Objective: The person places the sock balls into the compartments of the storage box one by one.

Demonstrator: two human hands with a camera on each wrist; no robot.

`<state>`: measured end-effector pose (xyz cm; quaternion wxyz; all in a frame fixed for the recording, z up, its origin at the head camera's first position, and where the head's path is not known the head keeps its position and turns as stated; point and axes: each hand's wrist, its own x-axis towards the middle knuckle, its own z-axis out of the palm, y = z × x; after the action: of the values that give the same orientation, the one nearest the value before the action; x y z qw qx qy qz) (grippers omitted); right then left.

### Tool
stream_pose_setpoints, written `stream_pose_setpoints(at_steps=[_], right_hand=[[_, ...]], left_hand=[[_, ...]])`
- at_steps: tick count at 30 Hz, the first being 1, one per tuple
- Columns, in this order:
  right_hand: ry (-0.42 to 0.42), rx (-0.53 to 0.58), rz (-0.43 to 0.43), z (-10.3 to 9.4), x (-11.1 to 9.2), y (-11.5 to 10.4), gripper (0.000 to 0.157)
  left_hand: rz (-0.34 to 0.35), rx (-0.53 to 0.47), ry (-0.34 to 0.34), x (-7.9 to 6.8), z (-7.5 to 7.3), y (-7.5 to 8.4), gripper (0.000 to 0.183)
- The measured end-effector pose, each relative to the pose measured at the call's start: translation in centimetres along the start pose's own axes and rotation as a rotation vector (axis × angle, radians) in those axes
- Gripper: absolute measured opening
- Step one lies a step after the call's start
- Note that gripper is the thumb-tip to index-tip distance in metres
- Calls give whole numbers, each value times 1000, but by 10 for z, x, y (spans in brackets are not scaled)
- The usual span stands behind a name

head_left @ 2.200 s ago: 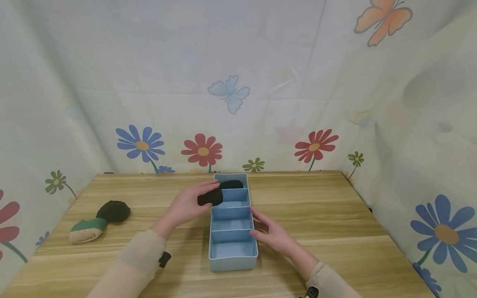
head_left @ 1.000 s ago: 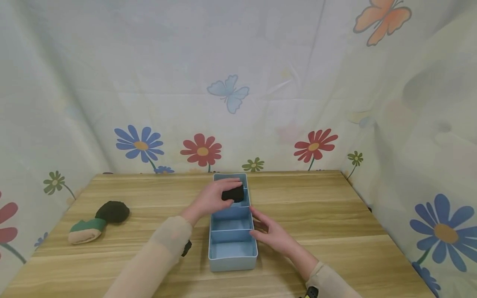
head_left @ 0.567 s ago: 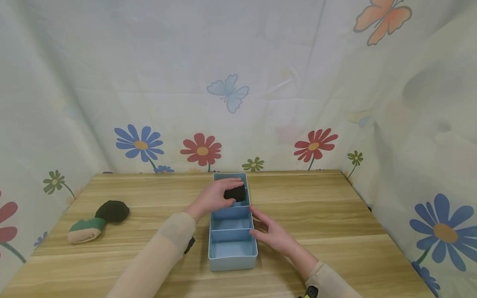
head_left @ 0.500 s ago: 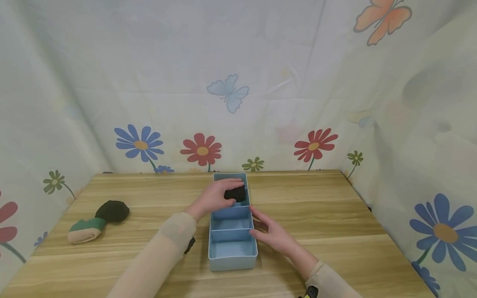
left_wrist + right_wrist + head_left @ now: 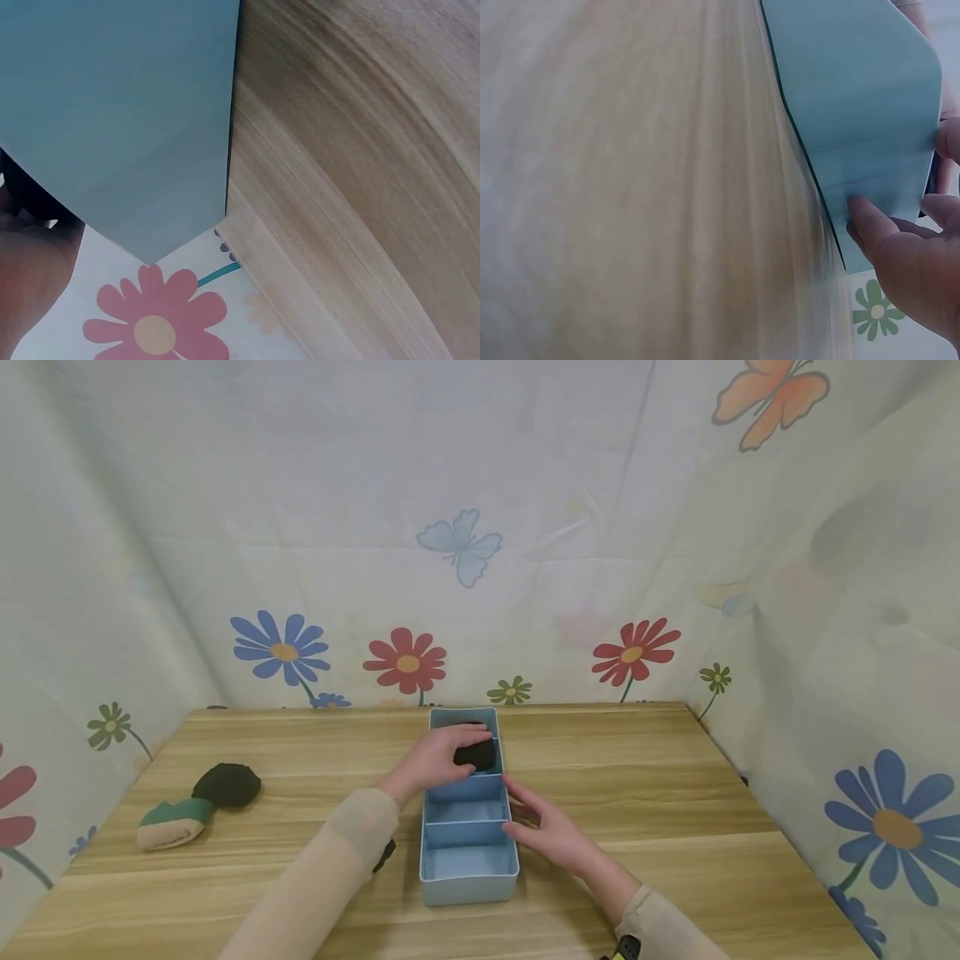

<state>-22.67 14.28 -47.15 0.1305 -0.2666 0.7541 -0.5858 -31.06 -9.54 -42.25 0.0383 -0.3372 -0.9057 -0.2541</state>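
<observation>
A long light-blue box (image 5: 468, 887) with several compartments in a row stands on the table. Over the second compartment from the far end, my left hand (image 5: 431, 758) grips a black rolled-up sock bundle (image 5: 477, 756) between thumb and fingers. The bundle sits low, within that compartment. In the left wrist view, the box wall (image 5: 120, 112) hides most of the hand's work. My right hand (image 5: 551, 835) touches the box's right side, thumb and index fingertip at the rim. The right wrist view shows a finger (image 5: 877, 225) of it resting against the outer wall.
To the left on the wooden table (image 5: 622, 793) lie another black bundle (image 5: 227, 785) and a green-and-beige rolled bundle (image 5: 174, 824), touching each other. The two nearest compartments hold nothing. A flower-printed cloth (image 5: 465, 593) hangs behind the table.
My left hand has carried the black sock bundle rightward from the box's left side and lowered it into the second compartment. The right hand has stayed at the box.
</observation>
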Motion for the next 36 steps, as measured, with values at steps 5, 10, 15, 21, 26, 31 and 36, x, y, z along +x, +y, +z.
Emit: stream_pose_setpoints(at_steps=[5,10,15,21,26,31,36], right_hand=[[-3,2,1,0,0,0,70],[-6,9,-3,-1,0,1,70],[-9,7,-8,-1,0,1,70],[-3,-10,-5,-1,1,2,70],[0,-6,-12,0,0,2,70],[8,-12,-3,0,0,3,70],[10,-12,-1,0,0,4,70]], left_hand=[[-5,-25,-16,0,2,-1,58],[-8,-35,1,-2,1,1,56],[-26,-88,70,-7,-3,3,49],[-69,-121,139,-14,-6,0,44],[-64,-146,176,-20,-7,-6,44],[-119,-195,195,-27,-7,-11,47],[-187,-222,225,-34,-10,-13,50]])
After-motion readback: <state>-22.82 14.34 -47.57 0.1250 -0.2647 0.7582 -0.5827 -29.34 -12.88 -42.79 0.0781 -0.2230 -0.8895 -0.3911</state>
